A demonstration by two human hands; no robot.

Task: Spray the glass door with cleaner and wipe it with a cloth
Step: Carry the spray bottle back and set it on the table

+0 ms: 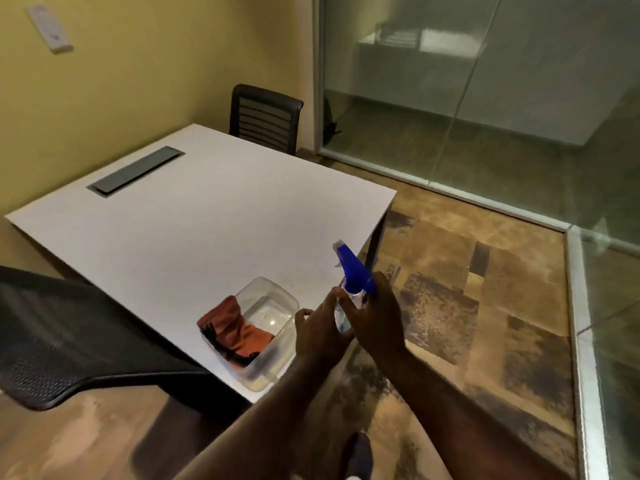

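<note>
A clear spray bottle with a blue trigger head (pixel 353 270) is upright just off the white table's near right corner. My right hand (pixel 375 315) grips its neck below the blue head. My left hand (pixel 320 329) wraps the bottle's body from the left, so most of the bottle is hidden. An orange cloth (pixel 232 329) lies bunched in the left end of a clear plastic tub (pixel 277 299) on the table. The glass wall and door (pixel 485 81) run across the far right, with another glass panel (pixel 620 341) at the right edge.
The white table (pixel 194 216) has a grey cable flap (pixel 135 170) near its far side. A black mesh chair (pixel 69 334) stands at the left, close to me. A dark chair (pixel 265 117) is behind the table. Patterned brown floor (pixel 485 306) lies between me and the glass.
</note>
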